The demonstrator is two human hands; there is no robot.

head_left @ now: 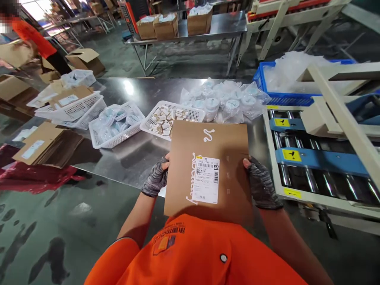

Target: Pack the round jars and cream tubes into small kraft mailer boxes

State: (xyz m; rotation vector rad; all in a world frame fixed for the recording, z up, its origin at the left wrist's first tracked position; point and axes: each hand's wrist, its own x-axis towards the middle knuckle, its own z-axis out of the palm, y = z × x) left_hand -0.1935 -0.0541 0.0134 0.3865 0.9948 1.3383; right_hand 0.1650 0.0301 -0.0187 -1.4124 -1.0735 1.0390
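Note:
I hold a flat brown cardboard box [213,150] in front of my chest, over the near edge of a steel table [139,99]. It bears white lettering and a white barcode label [206,180]. My left hand [156,178], in a grey glove, grips its left edge. My right hand [261,182], also gloved, grips its right edge. Just beyond the box lie a white basket of small rolled items [170,116] and a heap of bagged white round items [225,101].
More white baskets [115,124] and a stack of flat cartons [47,146] sit on the left of the table. A roller conveyor [314,166] stands at the right, a blue crate [285,97] behind it. A person in orange [35,37] works far left.

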